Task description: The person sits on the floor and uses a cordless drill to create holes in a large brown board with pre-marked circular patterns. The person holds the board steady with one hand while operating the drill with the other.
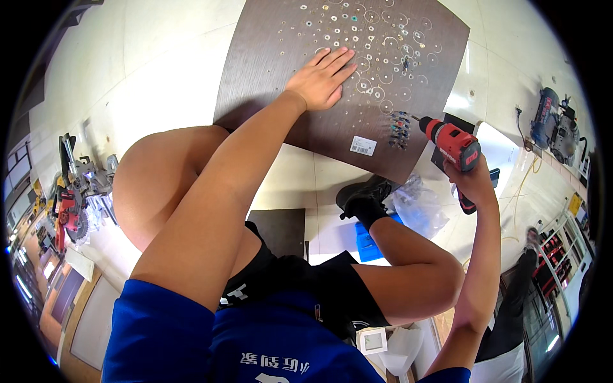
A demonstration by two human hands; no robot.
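My right hand [472, 179] is wrapped round the grip of a red and black cordless drill [452, 143]. The drill's bit points left, over the right edge of a dark brown wood-grain board [255, 83]. Beside the bit, a cluster of small coloured screws or plugs [400, 129] sits on the board. My left hand [322, 80] lies flat on the board with its fingers spread, holding nothing. Drilled holes, pale spots and scored rings [385, 77] cover the board around and beyond those fingers. A white printed label [363, 145] is stuck near the board's lower edge.
Clear plastic bags [420, 207] and a blue plastic case [368, 246] lie by my shoe [367, 195]. A red miter saw [71, 214] stands far left. An air compressor [555, 127] with a yellow hose is at right. Another person's leg [511, 313] shows at lower right.
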